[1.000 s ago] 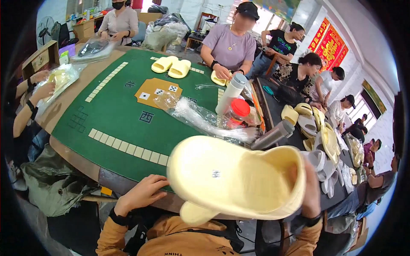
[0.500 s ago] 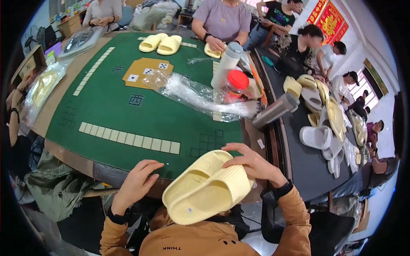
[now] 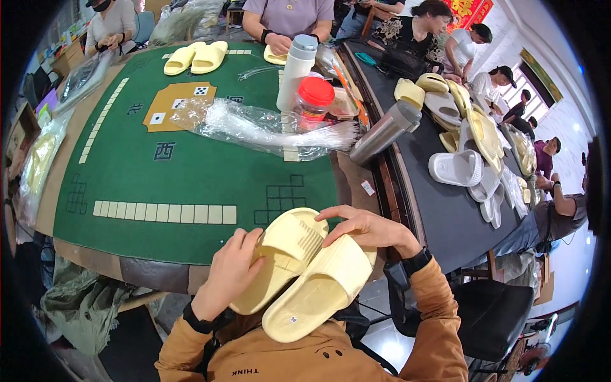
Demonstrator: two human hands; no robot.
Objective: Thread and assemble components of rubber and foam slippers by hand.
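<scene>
A pair of pale yellow slippers is in front of me over my lap, soles down and heels toward me. My left hand point(image 3: 232, 267) closes on the outer side of the left slipper point(image 3: 294, 239), beside its strap. My right hand point(image 3: 369, 229) holds the pair near the toes, its thumb coming down between the two slippers. The right slipper point(image 3: 331, 280) lies partly over the left one and carries a small round white sticker at its heel. The undersides are hidden.
The green table mat point(image 3: 159, 242) bears a plastic bag of thin white strips point(image 3: 254, 127), a red-lidded jar point(image 3: 314, 99), a pale bottle point(image 3: 297, 73) and another yellow pair point(image 3: 197, 57). A steel flask point(image 3: 385, 134) and piled slippers point(image 3: 455, 169) stand right. Several people work around.
My left hand has come in from the left and taken hold of the left slipper. The two slippers have spread farther apart. My view has shifted to the right.
</scene>
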